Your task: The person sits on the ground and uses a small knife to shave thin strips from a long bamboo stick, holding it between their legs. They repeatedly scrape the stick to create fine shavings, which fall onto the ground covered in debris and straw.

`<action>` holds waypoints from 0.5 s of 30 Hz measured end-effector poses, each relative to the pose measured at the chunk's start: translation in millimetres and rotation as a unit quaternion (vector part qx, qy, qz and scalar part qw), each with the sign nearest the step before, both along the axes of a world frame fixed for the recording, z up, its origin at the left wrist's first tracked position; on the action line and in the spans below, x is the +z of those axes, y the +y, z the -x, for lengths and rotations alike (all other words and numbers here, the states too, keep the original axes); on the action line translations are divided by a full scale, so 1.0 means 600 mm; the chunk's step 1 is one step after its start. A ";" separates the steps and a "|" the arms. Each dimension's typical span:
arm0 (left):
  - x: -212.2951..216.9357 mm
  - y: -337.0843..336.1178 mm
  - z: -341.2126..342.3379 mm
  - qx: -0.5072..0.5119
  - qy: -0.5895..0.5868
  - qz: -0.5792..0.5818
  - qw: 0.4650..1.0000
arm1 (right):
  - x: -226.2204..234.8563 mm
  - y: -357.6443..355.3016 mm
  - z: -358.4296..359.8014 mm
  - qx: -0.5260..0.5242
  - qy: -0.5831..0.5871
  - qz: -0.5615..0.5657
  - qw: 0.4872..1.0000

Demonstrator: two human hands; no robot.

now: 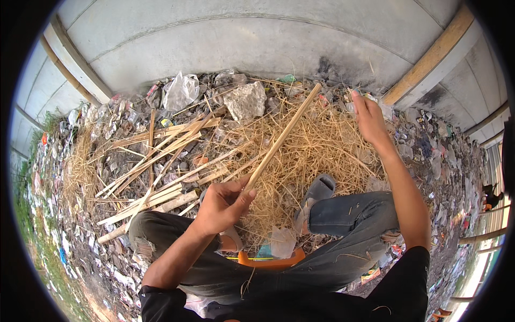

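My left hand (pixel 222 206) is closed round the lower end of a long, pale bamboo strip (pixel 284 137). The strip slants up and away to the right, above a heap of straw-coloured shavings (pixel 316 150). Beyond the heap, at the far right, my right hand (pixel 370 121) is raised, apart from the strip. Its fingers are pressed together; whatever they may hold is too small to make out. To the left of the heap, several split bamboo strips (pixel 155 153) lie crossed over one another, some beside my left knee.
A grey panel wall (pixel 241 43) runs along the far side, with a wooden post (pixel 429 56) at right. A rough stone (pixel 245 101) and a clear plastic bag (pixel 181 92) lie near its foot. Litter covers the ground. An orange plastic edge (pixel 272 262) shows between my legs.
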State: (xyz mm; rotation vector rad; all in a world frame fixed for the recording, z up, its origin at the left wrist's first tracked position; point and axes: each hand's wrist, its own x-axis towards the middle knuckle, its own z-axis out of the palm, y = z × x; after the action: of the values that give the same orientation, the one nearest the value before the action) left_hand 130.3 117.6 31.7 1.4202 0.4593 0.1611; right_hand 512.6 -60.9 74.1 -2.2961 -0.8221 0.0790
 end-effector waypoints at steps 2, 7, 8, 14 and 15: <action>0.007 -0.001 -0.010 -0.005 0.013 0.020 1.000 | 0.020 0.032 0.099 0.123 0.008 -0.031 0.992; 0.020 0.006 -0.021 -0.030 0.017 0.098 0.995 | 0.012 0.067 0.247 0.328 0.046 0.066 0.941; 0.017 0.006 -0.024 -0.031 0.015 0.125 0.991 | 0.013 0.066 0.269 0.343 0.049 0.101 0.933; 0.017 -0.008 -0.028 0.001 0.018 0.109 0.994 | -0.002 0.074 0.289 0.360 -0.001 0.103 0.927; 0.019 -0.009 -0.030 0.004 0.022 0.105 0.994 | -0.008 0.076 0.283 0.353 -0.021 0.105 0.929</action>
State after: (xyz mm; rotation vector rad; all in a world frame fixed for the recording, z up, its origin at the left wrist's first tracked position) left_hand 148.6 112.3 43.1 1.2172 0.5035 0.0844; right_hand 343.0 -15.2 69.5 -2.0757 -1.6969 0.4574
